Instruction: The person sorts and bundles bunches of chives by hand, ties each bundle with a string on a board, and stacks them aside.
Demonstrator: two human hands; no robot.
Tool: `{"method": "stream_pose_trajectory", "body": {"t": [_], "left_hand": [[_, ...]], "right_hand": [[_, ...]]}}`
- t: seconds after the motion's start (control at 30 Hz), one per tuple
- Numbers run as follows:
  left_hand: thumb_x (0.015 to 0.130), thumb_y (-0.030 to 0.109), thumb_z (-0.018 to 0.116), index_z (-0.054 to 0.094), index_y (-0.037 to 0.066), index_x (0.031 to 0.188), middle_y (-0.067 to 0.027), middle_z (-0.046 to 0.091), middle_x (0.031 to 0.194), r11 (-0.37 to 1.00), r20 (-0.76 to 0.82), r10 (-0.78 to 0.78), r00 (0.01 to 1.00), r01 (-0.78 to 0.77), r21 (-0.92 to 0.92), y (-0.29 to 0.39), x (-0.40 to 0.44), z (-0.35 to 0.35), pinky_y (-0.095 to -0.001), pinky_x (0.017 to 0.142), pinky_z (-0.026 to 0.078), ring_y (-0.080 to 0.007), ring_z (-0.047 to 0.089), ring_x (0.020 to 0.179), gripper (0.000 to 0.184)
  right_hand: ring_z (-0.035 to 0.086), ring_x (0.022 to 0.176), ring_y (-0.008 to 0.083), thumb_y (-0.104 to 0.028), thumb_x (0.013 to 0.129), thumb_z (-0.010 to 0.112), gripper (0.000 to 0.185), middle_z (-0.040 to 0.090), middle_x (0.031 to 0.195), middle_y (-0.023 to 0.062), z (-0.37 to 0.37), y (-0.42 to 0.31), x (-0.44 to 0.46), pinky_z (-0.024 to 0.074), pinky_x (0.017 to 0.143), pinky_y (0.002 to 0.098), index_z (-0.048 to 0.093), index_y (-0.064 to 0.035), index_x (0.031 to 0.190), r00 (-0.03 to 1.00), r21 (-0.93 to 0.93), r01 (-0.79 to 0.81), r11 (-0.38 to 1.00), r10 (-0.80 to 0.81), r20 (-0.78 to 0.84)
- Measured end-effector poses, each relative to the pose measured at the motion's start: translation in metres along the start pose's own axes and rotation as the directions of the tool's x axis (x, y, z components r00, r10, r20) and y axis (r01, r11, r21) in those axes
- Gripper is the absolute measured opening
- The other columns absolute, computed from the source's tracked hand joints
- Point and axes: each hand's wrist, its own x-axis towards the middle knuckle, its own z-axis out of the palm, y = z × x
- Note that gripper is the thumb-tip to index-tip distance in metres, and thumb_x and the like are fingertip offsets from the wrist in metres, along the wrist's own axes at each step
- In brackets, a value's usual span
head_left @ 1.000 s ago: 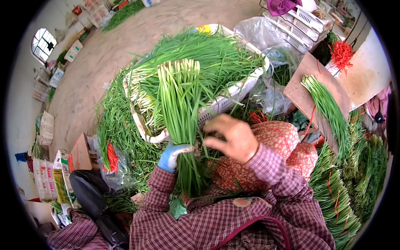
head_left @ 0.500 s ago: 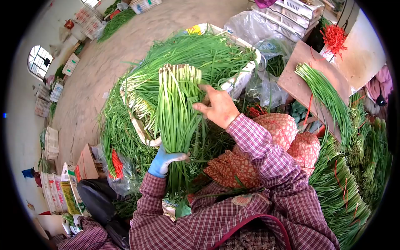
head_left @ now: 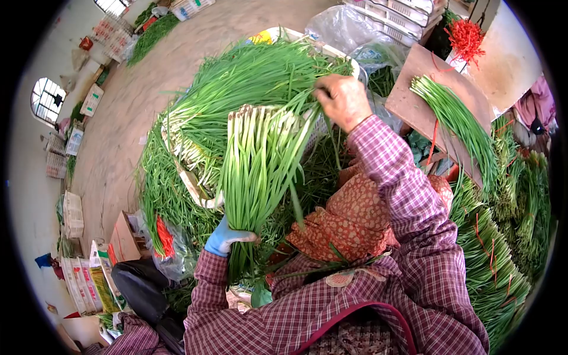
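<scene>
My left hand, in a blue and white glove, is wrapped round the lower part of a bundle of green stalks, whose pale cut ends point up and away from me. Right of the bundle's top, my bare right hand is closed in a pinch on thin green blades at its fingertips. Behind the bundle stands a white crate heaped with more long green stalks.
On a brown board at the right lies another stalk bundle, near red ties. Tied bundles are piled at lower right. Stacked white crates stand behind. At lower left is another person's dark leg.
My right hand has moved from the bundle's side up and to the right, drawing some blades outward. The bundle's top has fanned out; my left hand keeps hold of it.
</scene>
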Motion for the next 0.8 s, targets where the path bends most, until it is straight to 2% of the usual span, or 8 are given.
{"method": "stream_pose_trajectory", "body": {"t": [0.33, 0.37, 0.43, 0.47, 0.53, 0.6, 0.67, 0.8], "left_hand": [[0.066, 0.007, 0.08, 0.059, -0.007, 0.105, -0.0164, 0.066, 0.077, 1.0, -0.132, 0.004, 0.991, -0.001, 0.023, -0.004, -0.023, -0.006, -0.0369, 0.058, 0.054, -0.0256, 0.065, 0.064, 0.047], [0.066, 0.007, 0.079, 0.06, -0.006, 0.105, -0.016, 0.066, 0.076, 1.0, -0.148, 0.009, 0.989, -0.007, 0.016, -0.007, -0.023, -0.008, -0.0364, 0.058, 0.054, -0.025, 0.065, 0.063, 0.045], [0.067, 0.007, 0.078, 0.06, -0.006, 0.105, -0.0156, 0.066, 0.076, 0.999, -0.195, 0.024, 0.98, -0.017, 0.038, -0.005, -0.022, -0.006, -0.0362, 0.058, 0.053, -0.0249, 0.065, 0.063, 0.044], [0.068, 0.008, 0.077, 0.06, -0.006, 0.104, -0.0153, 0.066, 0.075, 0.998, -0.235, 0.039, 0.971, -0.026, 0.059, -0.003, -0.019, -0.002, -0.0359, 0.058, 0.053, -0.0248, 0.065, 0.063, 0.043], [0.068, 0.008, 0.076, 0.059, -0.005, 0.105, -0.0143, 0.066, 0.075, 1.0, -0.217, 0.017, 0.976, -0.02, -0.009, 0.007, -0.012, 0.011, -0.035, 0.058, 0.053, -0.0241, 0.065, 0.062, 0.043], [0.068, 0.003, 0.075, 0.056, -0.003, 0.111, -0.0107, 0.065, 0.084, 1.0, -0.234, 0.0, 0.972, 0.006, 0.023, 0.009, -0.009, 0.012, -0.0333, 0.06, 0.054, -0.0219, 0.064, 0.066, 0.047], [0.068, 0.002, 0.075, 0.057, -0.003, 0.109, -0.0102, 0.065, 0.086, 0.999, -0.244, -0.01, 0.97, 0.019, 0.036, 0.012, -0.008, 0.017, -0.0327, 0.062, 0.054, -0.0206, 0.064, 0.067, 0.045], [0.067, 0.004, 0.076, 0.059, -0.002, 0.108, -0.0091, 0.065, 0.089, 0.992, -0.281, 0.032, 0.959, 0.002, 0.122, 0.011, -0.007, 0.02, -0.0303, 0.066, 0.054, -0.0178, 0.064, 0.07, 0.045]], "right_hand": [[0.069, 0.074, 0.022, -0.019, 0.083, 0.067, 0.015, 0.071, 0.089, 0.0119, -0.05, 0.08, 0.009, 0.0566, 0.074, 0.0316, 0.073, -0.0099, 0.094, 0.975, -0.211, -0.214, 0.954, 0.196, -0.102], [0.069, 0.073, 0.0212, -0.023, 0.086, 0.066, 0.018, 0.071, 0.091, 0.0111, -0.05, 0.077, 0.008, 0.0568, 0.075, 0.0313, 0.072, -0.0117, 0.098, 0.984, -0.256, -0.153, 0.955, 0.172, 0.052], [0.068, 0.072, 0.0172, -0.036, 0.089, 0.062, 0.032, 0.07, 0.092, 0.0076, -0.048, 0.032, -0.002, 0.0582, 0.074, 0.0315, 0.065, -0.0174, 0.115, 0.818, -0.268, -0.227, 0.937, 0.332, 0.47], [0.068, 0.071, 0.0175, -0.045, 0.086, 0.062, 0.043, 0.07, 0.091, 0.0089, -0.045, 0.006, -0.012, 0.0584, 0.072, 0.0325, 0.062, -0.0174, 0.119, 0.83, -0.319, -0.095, 0.943, 0.252, 0.498], [0.068, 0.067, 0.0188, -0.057, 0.081, 0.063, 0.055, 0.07, 0.083, 0.0087, -0.015, -0.013, -0.033, 0.057, 0.067, 0.0338, 0.062, -0.0096, 0.109, 0.923, 0.025, -0.008, 1.0, -0.003, 0.386], [0.068, 0.065, 0.0206, -0.055, 0.082, 0.064, 0.055, 0.068, 0.067, 0.0058, -0.002, -0.05, -0.047, 0.0559, 0.064, 0.0344, 0.059, -0.0035, 0.099, 0.958, 0.222, -0.019, 0.975, -0.046, 0.282], [0.068, 0.066, 0.0305, -0.054, 0.077, 0.069, 0.06, 0.066, 0.064, 0.0098, 0.017, -0.074, -0.054, 0.0549, 0.064, 0.0392, 0.056, -0.0023, 0.104, 0.934, 0.276, -0.161, 0.948, 0.056, 0.354], [0.067, 0.068, 0.0354, -0.035, 0.075, 0.076, 0.05, 0.066, 0.065, 0.0128, 0.04, -0.081, -0.061, 0.0538, 0.065, 0.0421, 0.055, -0.0011, 0.105, 0.96, 0.242, -0.131, 0.961, 0.062, 0.274]]}}
